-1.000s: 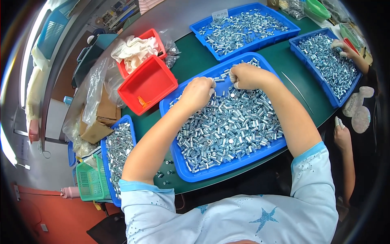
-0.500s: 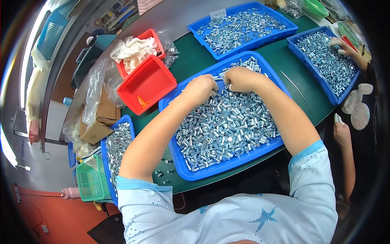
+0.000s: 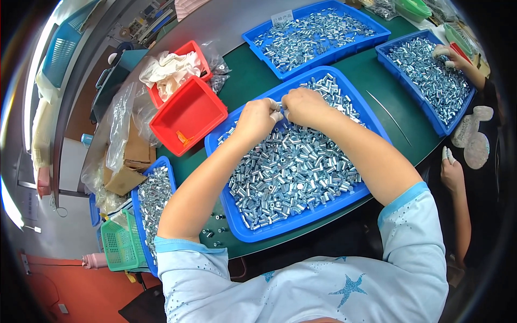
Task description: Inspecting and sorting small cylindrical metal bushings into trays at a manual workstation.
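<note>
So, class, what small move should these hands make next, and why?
Perhaps the right hand should draw some metal pieces forward: it nearly meets the left hand at a bare patch in the blue tray, while pieces lie crowded nearer the person.

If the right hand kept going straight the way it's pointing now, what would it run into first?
Most likely the left hand, close in front of the right hand above the far part of the big blue tray; their exact depths are unclear from this view.
</note>
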{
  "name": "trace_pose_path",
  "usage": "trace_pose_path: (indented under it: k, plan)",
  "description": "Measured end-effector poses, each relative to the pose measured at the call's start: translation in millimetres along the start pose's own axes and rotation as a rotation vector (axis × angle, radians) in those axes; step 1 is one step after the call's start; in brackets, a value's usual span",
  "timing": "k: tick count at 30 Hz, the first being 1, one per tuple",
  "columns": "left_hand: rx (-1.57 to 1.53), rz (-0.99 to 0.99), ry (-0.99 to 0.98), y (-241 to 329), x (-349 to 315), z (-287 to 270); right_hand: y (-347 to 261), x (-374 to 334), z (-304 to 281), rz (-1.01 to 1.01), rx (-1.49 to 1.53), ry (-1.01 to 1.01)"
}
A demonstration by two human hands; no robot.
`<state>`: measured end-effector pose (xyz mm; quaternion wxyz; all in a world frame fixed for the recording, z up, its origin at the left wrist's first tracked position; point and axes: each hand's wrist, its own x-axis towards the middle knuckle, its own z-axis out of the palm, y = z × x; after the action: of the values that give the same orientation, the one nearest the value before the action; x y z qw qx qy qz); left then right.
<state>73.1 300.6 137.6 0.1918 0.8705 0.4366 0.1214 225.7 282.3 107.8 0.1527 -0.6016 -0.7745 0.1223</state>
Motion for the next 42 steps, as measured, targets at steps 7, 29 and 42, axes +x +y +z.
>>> trace_pose_path:
  k: [7, 29, 42]
  plan:
    - [0.107, 0.032, -0.006, 11, 5, 20, 21, 8, -5, -0.044, -0.053, -0.012]
    - [0.316, 0.144, -0.013, 1, 14, 26, 6, -5, -9, 0.124, -0.229, -0.027]
    - [-0.083, 0.083, 0.153, -13, -16, 8, -4, -11, -15, -0.037, -0.243, -0.117]
